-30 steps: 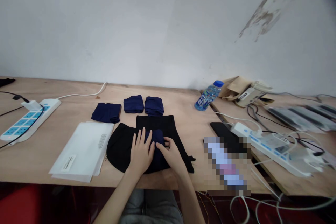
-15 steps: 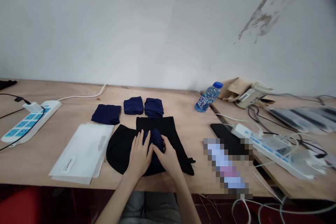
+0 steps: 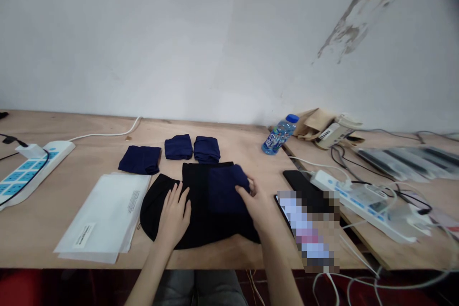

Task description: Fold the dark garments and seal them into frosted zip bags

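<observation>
A black garment (image 3: 201,232) lies spread near the front edge of the table, its left part rounded. My left hand (image 3: 174,213) rests flat on it with the fingers stretched out. Over the garment's right half is a folded navy cloth (image 3: 225,191). My right hand (image 3: 253,196) grips this cloth's right edge, thumb on top and the other fingers partly hidden behind. Behind the garment are three more folded navy pieces: one at the left (image 3: 140,159), one in the middle (image 3: 178,147) and one at the right (image 3: 207,149).
White plastic bags (image 3: 103,215) lie left of the garment. Power strips stand at the far left (image 3: 64,153) and right (image 3: 369,208). A blue-capped bottle (image 3: 279,135), a black phone-like slab (image 3: 304,186) and a pixelated screen (image 3: 306,229) are on the right, among loose cables.
The navy cloth has moved right in my right hand and now lies flatter. My left hand has come off it onto the black garment. The view has shifted slightly.
</observation>
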`<state>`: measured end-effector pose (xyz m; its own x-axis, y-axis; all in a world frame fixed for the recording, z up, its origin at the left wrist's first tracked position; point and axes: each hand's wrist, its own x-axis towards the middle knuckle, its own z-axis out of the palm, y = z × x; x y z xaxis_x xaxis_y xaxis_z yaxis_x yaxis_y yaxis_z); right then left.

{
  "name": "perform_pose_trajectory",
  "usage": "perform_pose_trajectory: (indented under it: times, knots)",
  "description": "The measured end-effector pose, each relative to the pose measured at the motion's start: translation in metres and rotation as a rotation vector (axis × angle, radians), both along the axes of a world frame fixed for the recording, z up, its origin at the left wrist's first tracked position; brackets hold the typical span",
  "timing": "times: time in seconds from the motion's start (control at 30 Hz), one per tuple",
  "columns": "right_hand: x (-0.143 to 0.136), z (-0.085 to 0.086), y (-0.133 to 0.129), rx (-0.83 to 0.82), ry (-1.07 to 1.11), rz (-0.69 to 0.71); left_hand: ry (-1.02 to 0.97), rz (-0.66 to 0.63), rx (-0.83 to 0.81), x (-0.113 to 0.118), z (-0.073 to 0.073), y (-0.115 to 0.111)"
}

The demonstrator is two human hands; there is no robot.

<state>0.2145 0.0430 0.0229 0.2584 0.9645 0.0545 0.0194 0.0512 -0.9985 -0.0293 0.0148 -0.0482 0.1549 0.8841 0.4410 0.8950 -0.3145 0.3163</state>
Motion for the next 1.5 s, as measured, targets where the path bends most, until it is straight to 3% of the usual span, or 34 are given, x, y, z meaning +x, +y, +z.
perform_pose_trajectory:
  times: [0.13,0.2,0.27,0.37,0.53,0.67,0.87,0.97,1.03,1.13,1.27,1.37,1.5]
  knots:
    - [0.037,0.027,0.062,0.025,0.078,-0.100,0.020,0.004,0.013,0.001,-0.002,0.001]
    - [0.048,0.035,0.099,-0.041,0.115,-0.131,0.029,0.005,0.013,0.001,-0.002,0.001]
    - [0.053,0.035,0.133,-0.081,0.104,-0.137,0.034,0.006,0.012,0.000,-0.002,0.001]
    - [0.050,0.022,0.168,-0.156,0.043,-0.108,0.037,0.013,0.005,0.001,-0.002,0.001]
    - [0.046,-0.003,0.182,-0.202,-0.157,-0.113,0.040,0.018,-0.013,0.001,-0.002,0.001]
    - [0.050,-0.003,0.176,-0.094,-0.357,-0.174,0.022,0.007,-0.004,0.000,-0.002,0.001]
    - [0.044,0.019,0.136,0.095,-0.611,-0.172,0.013,0.003,-0.003,0.001,-0.001,0.001]
    - [0.030,0.024,0.089,0.144,-0.674,-0.054,-0.013,-0.007,0.001,0.001,0.006,-0.002]
    - [0.018,0.022,0.048,0.186,-0.759,0.107,-0.038,-0.022,0.016,-0.002,0.012,-0.007]
    - [0.003,0.006,-0.018,0.211,-0.924,0.229,-0.079,-0.031,0.031,-0.014,0.023,-0.024]
    - [0.003,-0.034,-0.089,0.229,-0.951,0.106,-0.074,-0.038,0.002,-0.038,0.029,-0.061]
    - [0.016,-0.061,-0.117,0.246,-0.949,0.049,-0.033,-0.058,-0.037,-0.055,0.025,-0.088]
    - [0.030,-0.075,-0.123,0.243,-0.902,0.019,-0.030,-0.079,-0.061,-0.070,0.014,-0.105]
